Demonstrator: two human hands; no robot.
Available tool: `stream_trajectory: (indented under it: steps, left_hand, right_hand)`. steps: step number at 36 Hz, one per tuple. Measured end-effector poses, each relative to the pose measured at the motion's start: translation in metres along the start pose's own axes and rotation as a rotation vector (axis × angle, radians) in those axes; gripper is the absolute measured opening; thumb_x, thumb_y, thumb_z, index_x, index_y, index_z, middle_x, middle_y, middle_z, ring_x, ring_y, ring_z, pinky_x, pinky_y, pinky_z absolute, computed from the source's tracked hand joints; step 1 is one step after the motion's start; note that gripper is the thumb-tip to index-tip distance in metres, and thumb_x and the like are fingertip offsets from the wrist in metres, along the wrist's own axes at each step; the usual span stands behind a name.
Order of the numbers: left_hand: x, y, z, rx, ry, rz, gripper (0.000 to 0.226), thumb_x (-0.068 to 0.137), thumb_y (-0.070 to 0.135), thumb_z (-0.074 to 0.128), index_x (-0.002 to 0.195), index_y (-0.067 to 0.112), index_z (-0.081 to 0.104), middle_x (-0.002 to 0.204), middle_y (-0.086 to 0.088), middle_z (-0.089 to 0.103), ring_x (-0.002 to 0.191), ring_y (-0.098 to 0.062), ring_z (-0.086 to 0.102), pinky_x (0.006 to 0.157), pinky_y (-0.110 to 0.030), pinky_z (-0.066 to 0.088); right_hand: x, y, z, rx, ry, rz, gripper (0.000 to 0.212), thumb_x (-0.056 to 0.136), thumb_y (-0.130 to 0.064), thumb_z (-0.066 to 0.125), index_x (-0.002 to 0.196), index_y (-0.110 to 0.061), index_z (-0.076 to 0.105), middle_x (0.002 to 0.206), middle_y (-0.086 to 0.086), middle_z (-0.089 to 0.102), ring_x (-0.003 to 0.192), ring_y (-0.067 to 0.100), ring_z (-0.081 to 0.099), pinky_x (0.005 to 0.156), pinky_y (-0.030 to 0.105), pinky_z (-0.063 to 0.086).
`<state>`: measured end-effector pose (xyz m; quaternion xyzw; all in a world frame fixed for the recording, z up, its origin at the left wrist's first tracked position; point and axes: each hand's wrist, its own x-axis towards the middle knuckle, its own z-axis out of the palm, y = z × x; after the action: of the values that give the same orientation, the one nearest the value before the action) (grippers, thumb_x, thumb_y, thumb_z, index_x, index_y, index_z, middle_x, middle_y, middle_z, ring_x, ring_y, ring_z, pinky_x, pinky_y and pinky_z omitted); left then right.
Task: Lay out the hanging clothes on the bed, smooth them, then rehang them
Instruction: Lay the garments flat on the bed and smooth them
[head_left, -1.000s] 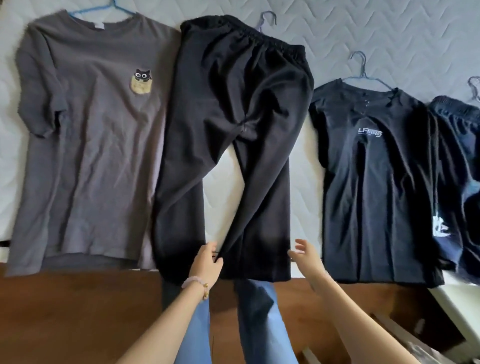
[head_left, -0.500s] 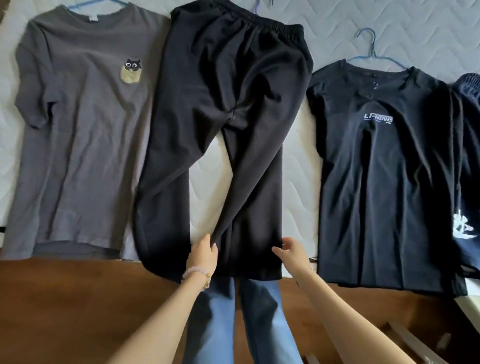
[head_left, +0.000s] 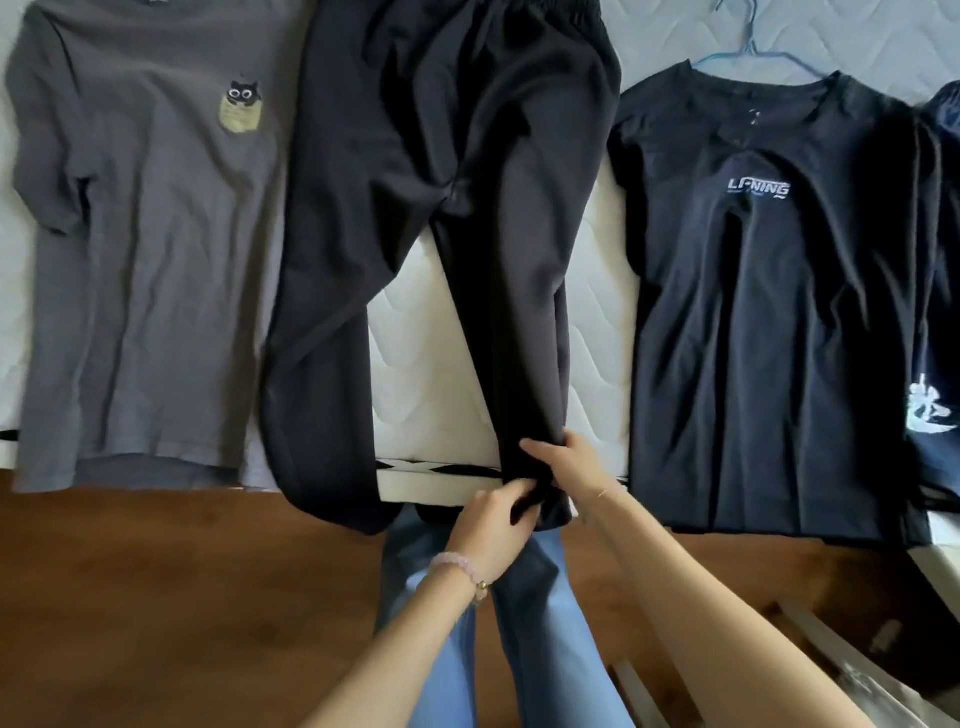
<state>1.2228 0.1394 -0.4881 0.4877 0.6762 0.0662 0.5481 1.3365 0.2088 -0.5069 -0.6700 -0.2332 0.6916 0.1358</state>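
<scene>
Both hands pinch the hem of the black trousers, right leg: left hand closed on the cuff from below, right hand gripping it from the side, probably to tug the leg straight. Trousers lie flat on the bed between grey tee and navy tee, legs splayed, soft creases, cuffs hanging over the edge.

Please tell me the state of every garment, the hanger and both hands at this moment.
grey T-shirt: spread flat on the bed, untouched.
black trousers: flat, legs apart, right leg's cuff gripped by both hands.
dark T-shirt: flat, on its hanger.
blue hanger: hook out of the collar.
left hand: closed on the cuff.
right hand: closed on the cuff.
</scene>
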Motion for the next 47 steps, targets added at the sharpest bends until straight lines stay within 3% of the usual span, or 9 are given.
stream_trajectory:
  steps: [4,12,20,24,28,33,39,43,47]
  left_hand:
    - [0.011,-0.007,-0.013,-0.215,0.094,-0.08,0.023,0.09,0.008,0.055,0.111,0.013,0.065,0.102,0.002,0.07,0.098,-0.01,0.065,0.096,-0.029,0.05]
    - [0.074,0.0,-0.023,-0.345,0.151,-0.228,0.033,0.092,0.008,0.054,0.125,0.006,0.052,0.111,-0.003,0.061,0.104,-0.016,0.057,0.085,-0.021,0.04]
    - [0.105,0.017,-0.002,-0.33,-0.008,-0.361,0.032,0.084,0.016,0.063,0.113,0.006,0.051,0.105,-0.008,0.06,0.1,-0.027,0.058,0.092,-0.038,0.047]
    - [0.095,0.009,0.016,-0.244,-0.106,-0.383,0.01,0.084,0.007,0.056,0.095,0.005,0.056,0.093,-0.012,0.061,0.089,-0.029,0.059,0.074,-0.036,0.048]
    - [0.078,-0.016,0.021,-0.302,-0.033,-0.395,0.002,0.083,0.009,0.061,0.081,0.007,0.061,0.081,-0.012,0.063,0.083,-0.029,0.062,0.08,-0.046,0.053]
    - [0.048,-0.025,-0.012,-0.547,0.099,-0.387,0.007,0.079,0.014,0.066,0.078,0.014,0.06,0.087,-0.014,0.065,0.088,-0.03,0.063,0.092,-0.054,0.05]
    - [0.019,-0.017,-0.049,-0.465,0.071,-0.189,0.005,0.093,0.008,0.053,0.093,0.005,0.057,0.097,-0.014,0.063,0.093,-0.024,0.059,0.091,-0.043,0.05]
    - [0.015,-0.003,-0.053,-0.443,0.164,-0.138,0.018,0.096,0.012,0.049,0.079,0.013,0.05,0.079,0.001,0.058,0.074,-0.011,0.055,0.066,-0.006,0.045]
    - [0.015,-0.008,-0.047,-0.589,0.047,-0.251,0.027,0.082,0.042,0.064,0.092,0.018,0.059,0.102,0.0,0.068,0.097,-0.018,0.062,0.088,-0.034,0.051]
  right_hand:
    - [0.003,0.011,-0.035,0.196,-0.025,0.109,0.019,0.093,-0.015,0.056,0.109,-0.006,0.058,0.1,0.011,0.065,0.086,0.021,0.064,0.078,0.032,0.055]
    - [0.012,0.023,-0.086,0.334,0.096,0.128,0.013,0.095,-0.012,0.05,0.1,-0.011,0.062,0.093,0.008,0.065,0.083,0.021,0.063,0.077,0.033,0.054]
    - [0.017,0.024,-0.092,0.178,0.19,0.079,0.012,0.093,-0.009,0.051,0.088,-0.012,0.061,0.082,0.008,0.057,0.073,0.019,0.057,0.06,0.026,0.054]
    - [0.011,0.03,-0.084,0.092,0.136,0.123,0.014,0.087,-0.002,0.052,0.081,-0.012,0.058,0.077,0.003,0.061,0.069,0.013,0.06,0.062,0.02,0.055]
    - [0.002,0.036,-0.078,-0.01,0.051,0.183,0.017,0.083,0.004,0.052,0.092,-0.008,0.06,0.083,0.005,0.062,0.071,0.014,0.061,0.06,0.022,0.055]
    - [-0.003,0.034,-0.079,-0.033,0.192,0.139,0.025,0.083,0.007,0.045,0.068,-0.01,0.057,0.072,0.009,0.057,0.066,0.015,0.057,0.05,0.015,0.052]
    - [-0.015,0.028,-0.083,0.116,0.126,0.115,0.033,0.085,0.011,0.038,0.078,-0.013,0.059,0.07,0.004,0.055,0.064,0.013,0.055,0.062,0.028,0.055]
    - [-0.019,0.04,-0.071,0.207,0.114,0.044,0.024,0.093,0.005,0.04,0.09,-0.006,0.061,0.078,0.006,0.057,0.067,0.014,0.054,0.051,0.017,0.052]
    - [-0.019,0.053,-0.061,0.313,0.164,0.084,0.017,0.095,-0.018,0.051,0.085,-0.011,0.062,0.076,0.002,0.056,0.063,0.008,0.053,0.057,0.023,0.048]
